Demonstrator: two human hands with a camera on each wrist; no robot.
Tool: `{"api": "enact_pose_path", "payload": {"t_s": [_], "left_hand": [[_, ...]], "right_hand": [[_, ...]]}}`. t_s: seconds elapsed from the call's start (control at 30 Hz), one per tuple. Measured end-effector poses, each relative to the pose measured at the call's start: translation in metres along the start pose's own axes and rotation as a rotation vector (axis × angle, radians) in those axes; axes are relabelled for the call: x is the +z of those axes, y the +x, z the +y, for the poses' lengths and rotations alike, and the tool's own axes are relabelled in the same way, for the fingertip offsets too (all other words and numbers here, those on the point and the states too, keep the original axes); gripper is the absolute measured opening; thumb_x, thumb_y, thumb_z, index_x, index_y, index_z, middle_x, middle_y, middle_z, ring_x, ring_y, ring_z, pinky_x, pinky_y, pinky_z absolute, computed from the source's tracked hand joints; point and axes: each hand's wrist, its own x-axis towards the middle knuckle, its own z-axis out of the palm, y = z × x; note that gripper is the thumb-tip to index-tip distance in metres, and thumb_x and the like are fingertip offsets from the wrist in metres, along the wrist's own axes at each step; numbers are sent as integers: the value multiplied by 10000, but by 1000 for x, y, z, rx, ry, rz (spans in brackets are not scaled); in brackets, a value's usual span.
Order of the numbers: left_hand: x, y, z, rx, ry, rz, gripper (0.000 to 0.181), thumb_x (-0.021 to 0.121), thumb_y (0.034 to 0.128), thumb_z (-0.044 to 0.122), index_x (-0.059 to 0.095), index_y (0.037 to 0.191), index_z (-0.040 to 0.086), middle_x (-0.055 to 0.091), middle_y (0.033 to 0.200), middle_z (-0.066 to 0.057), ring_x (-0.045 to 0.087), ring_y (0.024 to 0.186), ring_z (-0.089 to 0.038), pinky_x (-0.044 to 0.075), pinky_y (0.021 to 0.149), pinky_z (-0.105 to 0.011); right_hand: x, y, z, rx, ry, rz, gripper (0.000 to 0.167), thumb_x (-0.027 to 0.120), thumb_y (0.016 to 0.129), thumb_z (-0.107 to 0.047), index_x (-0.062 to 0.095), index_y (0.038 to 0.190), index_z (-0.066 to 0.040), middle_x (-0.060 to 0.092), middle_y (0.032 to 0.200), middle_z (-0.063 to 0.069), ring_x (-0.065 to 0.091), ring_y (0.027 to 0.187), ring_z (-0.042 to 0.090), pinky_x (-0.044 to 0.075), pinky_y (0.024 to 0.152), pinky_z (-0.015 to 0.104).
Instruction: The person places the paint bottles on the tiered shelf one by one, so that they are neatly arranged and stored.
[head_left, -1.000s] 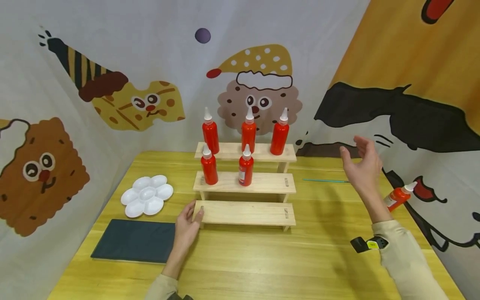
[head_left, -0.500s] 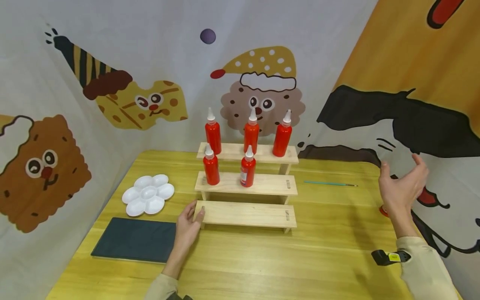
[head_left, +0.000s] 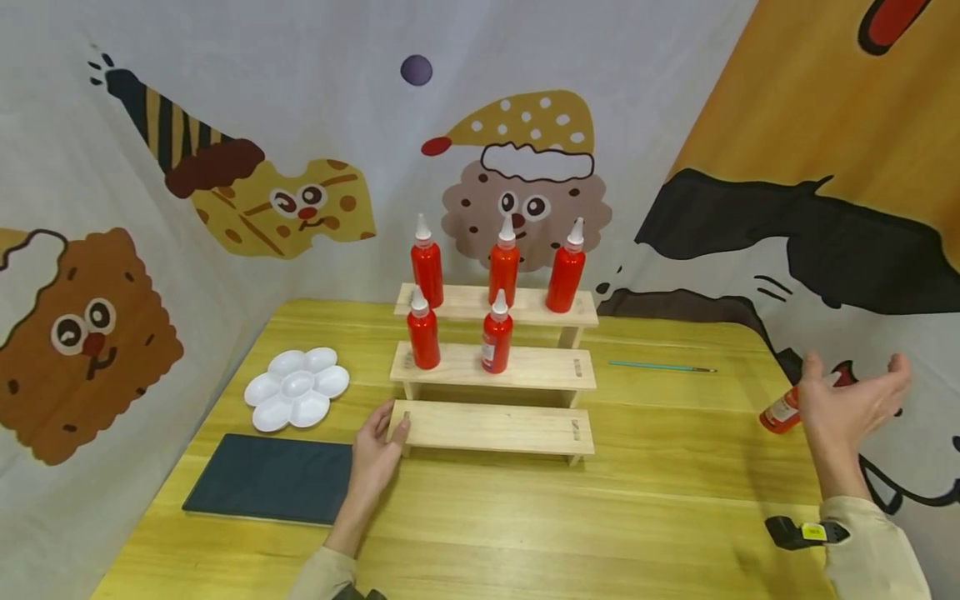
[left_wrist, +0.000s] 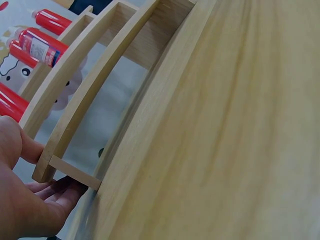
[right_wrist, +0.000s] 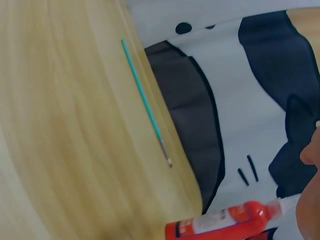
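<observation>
My left hand (head_left: 375, 446) grips the left end of the lowest step of a pale wooden tiered stand (head_left: 491, 427), thumb on top and fingers below in the left wrist view. A red squeeze bottle (head_left: 782, 410) with a white nozzle stands near the table's right edge, partly hidden by my right hand (head_left: 843, 408). That hand hovers beside it, fingers and thumb spread, holding nothing. In the right wrist view, the bottle (right_wrist: 220, 222) shows its label, and only a bit of hand appears. On the stand's upper two steps stand several more red bottles (head_left: 426, 275).
Behind the stand's right side lies a thin turquoise paintbrush (head_left: 660, 366). A white flower-shaped palette (head_left: 296, 388) and a dark flat rectangular board (head_left: 270, 479) lie on the left of the wooden table (head_left: 637, 517). A cartoon-printed cloth (head_left: 337, 83) hangs behind and at both sides.
My right hand has moved right and down towards the bottle at the right edge, its fingers staying spread. The left hand keeps its hold on the stand. The head view has shifted slightly.
</observation>
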Motion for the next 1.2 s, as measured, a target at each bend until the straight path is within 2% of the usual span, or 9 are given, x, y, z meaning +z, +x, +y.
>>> {"api": "enact_pose_path", "payload": {"t_s": [0.13,0.27,0.6,0.7,0.87,0.97,1.07,1.2], "left_hand": [[0,0,0,-6,-2,-2,507,616,1005,106,475,1474,-28,581,1400,-281,518,1374,-374,488,1051,-345],[0,0,0,-9,-7,-5,507,618,1006,112,477,1473,-25,580,1400,-280,517,1376,-375,486,1055,-357],[0,0,-1,6,1,5,505,623,1003,113,486,1469,-25,567,1413,-294,506,1382,-392,460,1096,-464],[0,1,-1,16,5,6,499,619,1005,112,488,1463,-34,568,1406,-302,510,1374,-403,472,1085,-460],[0,0,-2,10,15,4,499,623,1005,118,491,1465,-21,582,1398,-285,519,1371,-388,494,1052,-382],[0,1,-2,4,12,5,498,626,1001,110,493,1464,-18,589,1394,-275,524,1369,-376,500,1032,-338],[1,2,-3,9,12,10,490,623,1000,103,500,1456,-26,595,1383,-283,533,1358,-386,509,1014,-317],[1,2,-2,2,11,12,494,623,1000,100,496,1461,-21,583,1396,-284,525,1366,-386,500,1043,-362]], "right_hand": [[1,2,14,45,10,1,833,556,955,-473,57,1594,-284,93,1679,11,87,1563,199,62,1294,404],[3,5,28,77,20,-11,871,583,939,-449,35,1597,-292,75,1690,38,81,1572,205,69,1296,399],[14,1,54,135,20,-119,848,582,957,-399,36,1586,-239,154,1663,146,165,1542,305,130,1285,451],[16,1,58,173,17,-154,814,578,967,-360,51,1574,-236,190,1641,168,206,1518,326,171,1276,439],[20,0,62,232,-7,-249,791,541,994,-342,23,1579,-220,185,1650,190,201,1515,356,193,1278,443],[23,-1,65,231,-26,-283,774,507,1006,-329,25,1592,-176,231,1625,205,260,1471,370,217,1272,469],[26,-2,69,208,-54,-288,740,488,1009,-301,68,1594,-130,347,1506,218,354,1351,374,266,1253,468],[29,-2,74,179,-72,-289,693,457,1015,-266,105,1582,-77,387,1432,231,382,1273,384,278,1249,469]]}}
